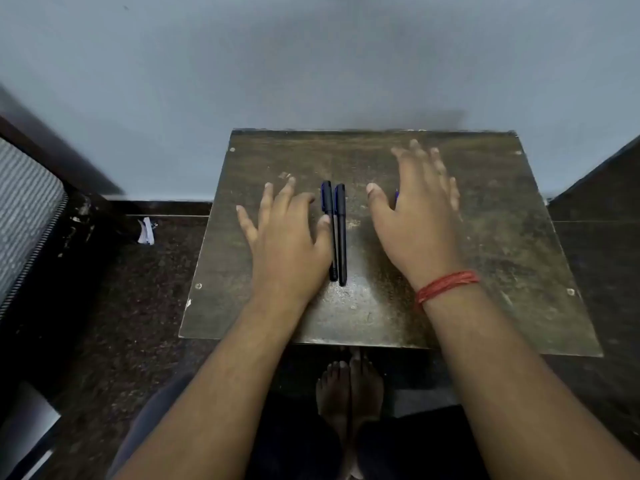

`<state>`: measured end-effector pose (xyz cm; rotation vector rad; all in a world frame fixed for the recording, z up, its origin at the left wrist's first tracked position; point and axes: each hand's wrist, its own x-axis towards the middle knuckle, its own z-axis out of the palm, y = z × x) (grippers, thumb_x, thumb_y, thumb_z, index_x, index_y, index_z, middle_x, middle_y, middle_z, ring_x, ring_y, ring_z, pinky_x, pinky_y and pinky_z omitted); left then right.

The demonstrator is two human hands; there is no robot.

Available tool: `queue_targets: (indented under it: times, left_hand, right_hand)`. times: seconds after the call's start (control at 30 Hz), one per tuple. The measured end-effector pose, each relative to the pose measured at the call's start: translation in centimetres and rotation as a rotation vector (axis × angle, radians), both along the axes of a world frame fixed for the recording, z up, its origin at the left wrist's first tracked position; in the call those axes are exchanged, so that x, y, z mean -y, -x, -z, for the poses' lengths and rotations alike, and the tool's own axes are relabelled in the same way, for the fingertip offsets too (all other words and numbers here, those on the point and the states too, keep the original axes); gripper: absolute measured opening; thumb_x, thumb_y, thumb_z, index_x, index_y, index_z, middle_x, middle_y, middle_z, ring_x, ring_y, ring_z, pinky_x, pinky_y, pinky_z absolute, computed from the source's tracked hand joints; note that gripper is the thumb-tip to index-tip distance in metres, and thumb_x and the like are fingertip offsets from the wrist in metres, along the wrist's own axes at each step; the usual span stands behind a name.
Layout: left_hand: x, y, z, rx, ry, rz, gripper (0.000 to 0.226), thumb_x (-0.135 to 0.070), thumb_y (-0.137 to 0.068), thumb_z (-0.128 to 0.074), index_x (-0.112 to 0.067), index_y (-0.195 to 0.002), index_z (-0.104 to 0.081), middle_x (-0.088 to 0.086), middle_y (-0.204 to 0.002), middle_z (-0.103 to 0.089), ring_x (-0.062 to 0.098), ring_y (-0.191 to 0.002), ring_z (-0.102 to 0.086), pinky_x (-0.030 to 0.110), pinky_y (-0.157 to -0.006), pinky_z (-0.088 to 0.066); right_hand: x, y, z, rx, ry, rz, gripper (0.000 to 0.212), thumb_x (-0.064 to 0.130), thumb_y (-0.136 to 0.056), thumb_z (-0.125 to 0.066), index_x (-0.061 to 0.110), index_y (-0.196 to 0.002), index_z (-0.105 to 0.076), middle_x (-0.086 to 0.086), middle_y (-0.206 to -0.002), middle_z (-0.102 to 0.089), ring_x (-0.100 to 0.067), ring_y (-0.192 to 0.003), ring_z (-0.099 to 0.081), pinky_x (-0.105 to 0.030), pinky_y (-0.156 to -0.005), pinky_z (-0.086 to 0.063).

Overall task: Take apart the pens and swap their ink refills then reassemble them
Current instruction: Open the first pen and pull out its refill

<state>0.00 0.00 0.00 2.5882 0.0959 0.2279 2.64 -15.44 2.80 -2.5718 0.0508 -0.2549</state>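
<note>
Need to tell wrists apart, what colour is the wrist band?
Red thread band on the right wrist, head view.

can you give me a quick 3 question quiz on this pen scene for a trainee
1. True or false: both pens are still capped and lying side by side on the table.
2. Which hand has a red thread at the wrist? A) left B) right C) both
3. Fill in: the left hand has its ____ next to the nearer pen.

Key:
1. True; neither pen is taken apart.
2. B; it sits below the right hand, which is spread open over the table.
3. Thumb; whether it touches the pen cannot be told.
</note>
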Motion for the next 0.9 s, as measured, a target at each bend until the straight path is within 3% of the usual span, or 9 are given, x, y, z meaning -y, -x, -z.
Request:
queue_targets:
  times: [0.23, 0.53, 0.7, 0.8, 0.9]
  left_hand:
    - [0.7, 0.1, 0.3, 0.027, -0.026, -0.014, 0.015, -0.036, -0.090, -0.063, -0.023, -0.096, -0.064, -0.002, -0.129, -0.056, 0.025, -0.136, -0.041, 0.064, -0.122, -0.002]
    - [0.5, 0.2, -0.3, -0.006, -0.089, -0.092, 0.018, -0.036, -0.089, -0.062, -0.018, -0.089, -0.060, 0.004, -0.124, -0.054, 0.032, -0.127, -0.044, 0.064, -0.121, -0.008]
    - [0.5, 0.3, -0.3, 0.058, -0.051, -0.114, 0.019, -0.031, -0.092, -0.062, -0.013, -0.095, -0.063, 0.007, -0.119, -0.053, 0.032, -0.119, -0.046, 0.061, -0.121, -0.015]
    - [0.9, 0.5, -0.7, 0.183, 0.068, -0.074, 0.013, -0.025, -0.094, -0.062, -0.014, -0.094, -0.057, 0.003, -0.108, -0.051, 0.024, -0.104, -0.046, 0.053, -0.106, -0.037]
    - [1.9, 0.9, -1.1, 0.220, 0.213, 0.026, 0.013, -0.019, -0.097, -0.060, -0.018, -0.093, -0.048, -0.005, -0.094, -0.051, 0.016, -0.085, -0.049, 0.039, -0.077, -0.046]
  right_hand:
    - [1.0, 0.7, 0.2, -0.009, -0.060, -0.008, 0.050, 0.043, -0.098, -0.050, 0.025, -0.144, -0.042, 0.000, -0.162, -0.031, -0.021, -0.152, -0.016, -0.054, -0.122, -0.016]
    - [0.0, 1.4, 0.3, -0.048, -0.064, -0.068, 0.046, 0.041, -0.097, -0.052, 0.025, -0.140, -0.046, 0.002, -0.157, -0.039, -0.019, -0.150, -0.022, -0.051, -0.121, -0.018]
    - [-0.1, 1.5, 0.3, -0.012, -0.074, -0.061, 0.042, 0.040, -0.097, -0.051, 0.024, -0.136, -0.050, 0.004, -0.149, -0.048, -0.019, -0.146, -0.030, -0.052, -0.118, -0.024]
    - [-0.1, 1.3, 0.3, 0.054, -0.186, -0.031, 0.035, 0.040, -0.096, -0.054, 0.023, -0.126, -0.057, 0.006, -0.131, -0.060, -0.017, -0.130, -0.047, -0.046, -0.109, -0.039]
    - [0.0, 0.9, 0.0, 0.080, -0.502, 0.025, 0.021, 0.039, -0.095, -0.059, 0.021, -0.106, -0.064, 0.006, -0.106, -0.067, -0.011, -0.103, -0.061, -0.032, -0.088, -0.050]
